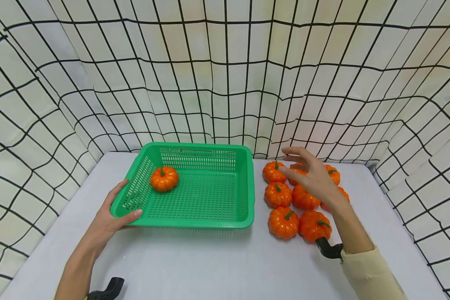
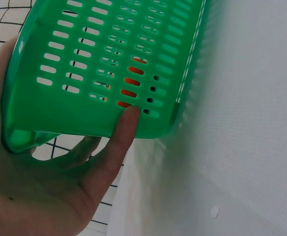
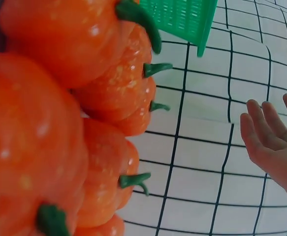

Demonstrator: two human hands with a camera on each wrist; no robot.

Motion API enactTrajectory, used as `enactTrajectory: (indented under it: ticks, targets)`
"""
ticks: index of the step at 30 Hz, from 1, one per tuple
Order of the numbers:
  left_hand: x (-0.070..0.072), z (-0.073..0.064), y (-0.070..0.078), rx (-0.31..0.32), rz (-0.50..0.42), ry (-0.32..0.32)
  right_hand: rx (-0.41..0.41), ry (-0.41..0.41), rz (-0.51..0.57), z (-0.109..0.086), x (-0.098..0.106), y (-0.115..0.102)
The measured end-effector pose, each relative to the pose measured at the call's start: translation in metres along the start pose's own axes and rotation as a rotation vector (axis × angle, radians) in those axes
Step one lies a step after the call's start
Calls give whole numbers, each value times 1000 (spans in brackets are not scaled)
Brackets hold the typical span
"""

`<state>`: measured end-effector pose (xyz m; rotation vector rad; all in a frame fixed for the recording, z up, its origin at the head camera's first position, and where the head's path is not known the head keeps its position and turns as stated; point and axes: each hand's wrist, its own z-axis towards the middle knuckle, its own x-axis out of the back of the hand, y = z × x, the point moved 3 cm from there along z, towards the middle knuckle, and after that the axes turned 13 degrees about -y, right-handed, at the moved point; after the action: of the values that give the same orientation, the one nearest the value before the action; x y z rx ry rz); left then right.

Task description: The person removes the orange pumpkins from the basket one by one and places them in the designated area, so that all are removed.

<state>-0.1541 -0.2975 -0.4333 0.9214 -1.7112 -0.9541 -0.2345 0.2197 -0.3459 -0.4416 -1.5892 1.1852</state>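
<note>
A green plastic basket (image 1: 195, 227) with slotted walls sits on the left of the table. One small orange pumpkin (image 1: 164, 180) with a green stem lies inside it, towards the left end. My left hand (image 1: 110, 216) grips the basket's near left corner, the thumb at the front and the fingers along the left side. Over the right-hand group of pumpkins (image 1: 283, 223) hovers my right hand (image 1: 311, 177), fingers spread and holding nothing; it partly hides several of them. The right wrist view shows this hand (image 3: 276, 142) apart from the pumpkins (image 3: 109, 83).
A white table (image 1: 210, 266) carries the basket and the pumpkins, which stand close together just right of the basket. White cloth with a black grid (image 1: 228, 75) rises behind the table and on both sides. A dark wrist mount (image 1: 328, 248) hangs near the front right pumpkin.
</note>
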Motion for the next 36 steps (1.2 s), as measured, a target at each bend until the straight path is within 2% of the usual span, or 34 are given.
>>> enactTrajectory:
  ticks: [6, 14, 20, 25, 36]
  targets:
    - [0, 0, -1, 12, 0, -2, 8, -75, 12, 20, -8, -9]
    - [1, -1, 0, 22, 10, -3, 10, -124, 14, 41, -22, -22]
    - [0, -1, 1, 21, 18, 4, 55, -173, 11, 54, -30, -34]
    - [0, -1, 1, -1, 13, 9, 61, -195, 12, 65, -37, -41]
    - [0, 0, 0, 18, 38, 16, 93, -228, -42, 92, -50, -62]
